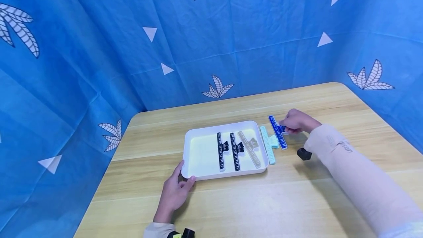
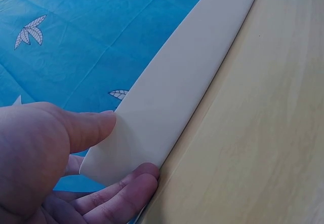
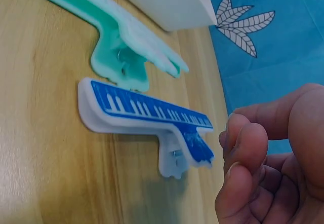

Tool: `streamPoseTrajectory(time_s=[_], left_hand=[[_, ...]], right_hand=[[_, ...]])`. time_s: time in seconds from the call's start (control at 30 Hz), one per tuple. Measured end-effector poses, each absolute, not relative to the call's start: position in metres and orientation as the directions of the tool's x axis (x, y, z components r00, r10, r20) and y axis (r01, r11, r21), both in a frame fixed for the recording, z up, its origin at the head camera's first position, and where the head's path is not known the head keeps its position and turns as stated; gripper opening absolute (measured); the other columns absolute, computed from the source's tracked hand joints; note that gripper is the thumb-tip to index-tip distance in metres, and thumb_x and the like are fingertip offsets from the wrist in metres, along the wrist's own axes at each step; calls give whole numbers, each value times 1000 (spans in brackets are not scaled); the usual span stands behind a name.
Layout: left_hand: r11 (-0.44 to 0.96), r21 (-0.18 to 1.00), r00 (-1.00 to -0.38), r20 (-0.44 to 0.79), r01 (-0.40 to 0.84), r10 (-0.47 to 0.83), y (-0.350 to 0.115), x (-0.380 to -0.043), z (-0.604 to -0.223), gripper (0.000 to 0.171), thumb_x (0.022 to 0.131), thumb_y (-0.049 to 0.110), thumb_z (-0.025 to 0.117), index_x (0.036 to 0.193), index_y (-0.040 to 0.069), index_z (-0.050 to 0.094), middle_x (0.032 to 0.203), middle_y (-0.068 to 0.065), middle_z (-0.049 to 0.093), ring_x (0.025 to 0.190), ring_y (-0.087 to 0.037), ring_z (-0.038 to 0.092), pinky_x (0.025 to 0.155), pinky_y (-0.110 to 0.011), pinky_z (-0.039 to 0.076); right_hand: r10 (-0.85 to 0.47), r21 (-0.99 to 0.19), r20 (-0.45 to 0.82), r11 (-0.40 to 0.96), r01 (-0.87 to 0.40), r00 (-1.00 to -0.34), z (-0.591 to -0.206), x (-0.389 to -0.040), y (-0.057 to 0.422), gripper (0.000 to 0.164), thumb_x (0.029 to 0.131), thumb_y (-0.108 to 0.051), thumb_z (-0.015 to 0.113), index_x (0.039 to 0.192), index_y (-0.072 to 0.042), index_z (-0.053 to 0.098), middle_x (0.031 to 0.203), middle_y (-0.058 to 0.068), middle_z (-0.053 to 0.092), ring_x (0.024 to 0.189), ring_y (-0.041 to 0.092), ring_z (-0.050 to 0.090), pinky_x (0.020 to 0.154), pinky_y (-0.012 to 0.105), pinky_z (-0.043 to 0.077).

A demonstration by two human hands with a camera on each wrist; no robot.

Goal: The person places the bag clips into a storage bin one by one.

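My left hand [image 1: 176,191] grips the near left corner of a white tray [image 1: 205,176]; in the left wrist view the thumb [image 2: 93,127] is on its rim and fingers lie along the lower side. Inside the tray are two black piano-key clips [image 1: 220,153] [image 1: 235,153] and a grey clip [image 1: 248,150]. A blue clip with white key marks [image 1: 277,131] lies right of the tray. Beside its handle is my right hand [image 1: 295,121]; in the right wrist view its loosely bent fingers [image 3: 250,143] appear just apart from the clip's handle.
A mint-green clip [image 1: 267,144] lies between the tray's right wall and the blue clip, close to both. The wooden table [image 1: 238,208] ends at a blue curtain [image 1: 257,47] with leaf and triangle prints.
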State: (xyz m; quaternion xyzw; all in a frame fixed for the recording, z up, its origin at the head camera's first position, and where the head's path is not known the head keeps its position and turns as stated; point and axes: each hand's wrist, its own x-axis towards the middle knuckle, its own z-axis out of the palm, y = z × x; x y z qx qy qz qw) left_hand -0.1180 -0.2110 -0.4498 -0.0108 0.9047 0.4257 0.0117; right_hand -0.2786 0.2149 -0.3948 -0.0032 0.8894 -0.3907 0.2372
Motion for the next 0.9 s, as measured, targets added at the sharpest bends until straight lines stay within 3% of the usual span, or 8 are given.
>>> streamPoseTrajectory(time_s=[0.37, 0.53, 0.73, 0.9], left_hand=[[643, 765, -1000, -29, -29, -9, -211, -118, -449, 74, 87, 37, 60, 145, 13, 22, 85, -2, 66, 70, -8, 62, 70, -35, 44], [654, 756, -1000, -25, -28, -15, -211, -118, -449, 74, 87, 37, 60, 145, 13, 22, 88, -3, 67, 72, -7, 62, 76, -38, 45], [659, 751, -999, -43, -43, -16, -210, -118, -447, 74, 87, 39, 59, 145, 13, 21, 80, 1, 67, 70, -8, 62, 74, -36, 44], [658, 752, -999, -36, -40, -21, -210, -117, -447, 74, 87, 39, 59, 145, 14, 22, 89, -3, 66, 73, -8, 62, 74, -36, 45]], right_hand=[[-192, -688, -449, 698, 200, -873, -400, -279, 223, 35, 95, -19, 43, 73, 1, 60, 52, 0, 49, 45, 9, 43, 47, 22, 37], [-170, -708, -452, 666, 235, -876, -404, -276, 225, 33, 95, -18, 44, 75, 3, 60, 53, 0, 49, 45, 10, 43, 48, 23, 39], [-182, -713, -457, 661, 236, -870, -410, -278, 226, 33, 96, -19, 44, 77, 4, 60, 52, -1, 48, 45, 9, 43, 48, 23, 38], [-180, -711, -455, 662, 235, -872, -412, -278, 226, 31, 96, -16, 43, 83, 6, 60, 54, 0, 49, 45, 9, 43, 48, 22, 38]])
